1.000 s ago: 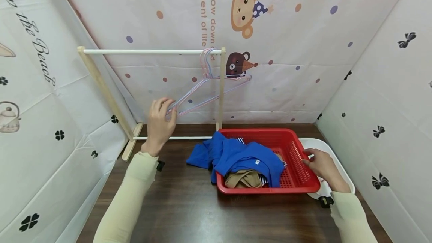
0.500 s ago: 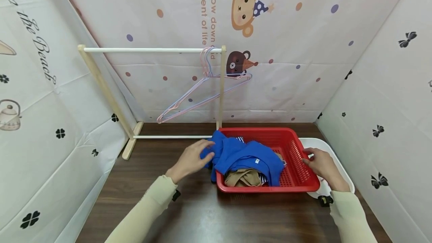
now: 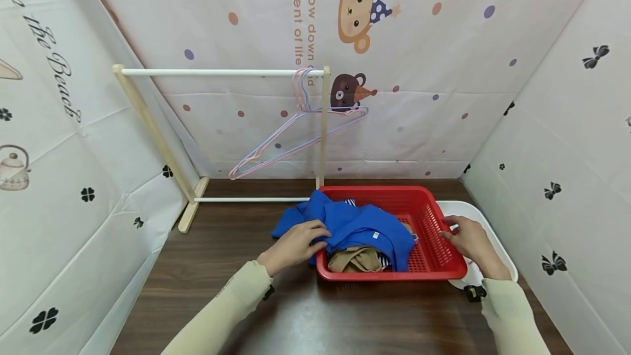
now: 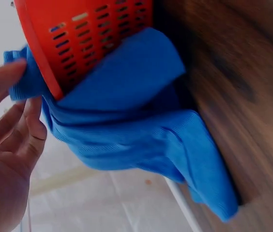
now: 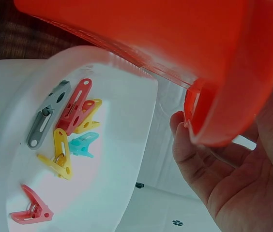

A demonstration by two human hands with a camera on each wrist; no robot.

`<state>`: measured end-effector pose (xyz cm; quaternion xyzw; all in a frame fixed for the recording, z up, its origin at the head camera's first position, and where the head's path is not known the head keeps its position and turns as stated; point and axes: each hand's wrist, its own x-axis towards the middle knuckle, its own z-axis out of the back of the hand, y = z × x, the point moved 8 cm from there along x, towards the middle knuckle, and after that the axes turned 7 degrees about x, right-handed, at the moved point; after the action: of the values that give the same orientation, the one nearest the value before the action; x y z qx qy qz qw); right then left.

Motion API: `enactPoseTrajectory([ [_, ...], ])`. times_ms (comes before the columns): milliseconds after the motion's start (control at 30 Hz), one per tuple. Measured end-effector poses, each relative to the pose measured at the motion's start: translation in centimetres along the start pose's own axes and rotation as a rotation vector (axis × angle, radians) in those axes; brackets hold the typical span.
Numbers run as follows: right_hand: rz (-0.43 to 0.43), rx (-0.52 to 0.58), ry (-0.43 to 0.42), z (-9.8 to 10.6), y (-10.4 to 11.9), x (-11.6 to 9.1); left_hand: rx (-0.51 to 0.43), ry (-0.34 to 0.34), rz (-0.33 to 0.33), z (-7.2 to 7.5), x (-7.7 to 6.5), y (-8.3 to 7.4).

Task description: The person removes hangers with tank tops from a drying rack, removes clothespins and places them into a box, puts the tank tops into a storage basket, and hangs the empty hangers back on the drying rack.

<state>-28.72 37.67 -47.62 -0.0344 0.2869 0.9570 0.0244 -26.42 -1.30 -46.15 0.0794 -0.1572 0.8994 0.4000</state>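
A blue knitted garment [image 3: 362,223] lies bunched in the red basket [image 3: 446,251] and hangs over its left rim. My left hand [image 3: 296,242] is at that rim, with thumb and fingers apart on either side of a blue fold. In the left wrist view, one fingertip of the left hand [image 4: 10,130] touches the cloth. My right hand [image 3: 470,240] grips the basket's right rim; in the right wrist view the fingers of this hand [image 5: 228,169] curl around the rim's edge. Khaki cloth [image 3: 356,261] and a striped piece [image 3: 384,262] show beneath the blue garment.
A wooden rack with a white rail [image 3: 207,72] stands behind, left of the basket. Pink and blue hangers [image 3: 266,147] hang at the rail's right end. Partly beneath the basket's right side is a white tray [image 3: 498,240], holding several coloured clothes pegs [image 5: 76,106].
My left hand has let go of the hangers and come down to the blue garment at the basket's left rim, then slid slightly right and nearer. My right hand has stayed on the basket.
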Motion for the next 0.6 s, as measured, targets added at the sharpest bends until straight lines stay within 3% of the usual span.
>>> enactPoseTrajectory([
  [167,-0.018,0.025,0.025,-0.2,-0.2,0.0,-0.031,0.0,-0.027,0.1,1.6,-1.8],
  [367,-0.029,0.04,0.041,-0.4,-0.3,0.0,0.057,0.172,-0.118,-1.5,2.9,-4.3],
  [433,-0.03,0.037,0.04,-0.4,-0.2,0.0,0.078,0.199,-0.138,-1.7,2.9,-4.6],
  [500,-0.03,0.033,0.036,-0.4,-0.2,0.0,0.057,0.188,-0.123,-1.4,2.9,-4.4],
  [600,-0.03,0.027,0.037,-0.3,-0.1,0.0,0.01,0.102,-0.066,0.1,2.7,-3.2],
])
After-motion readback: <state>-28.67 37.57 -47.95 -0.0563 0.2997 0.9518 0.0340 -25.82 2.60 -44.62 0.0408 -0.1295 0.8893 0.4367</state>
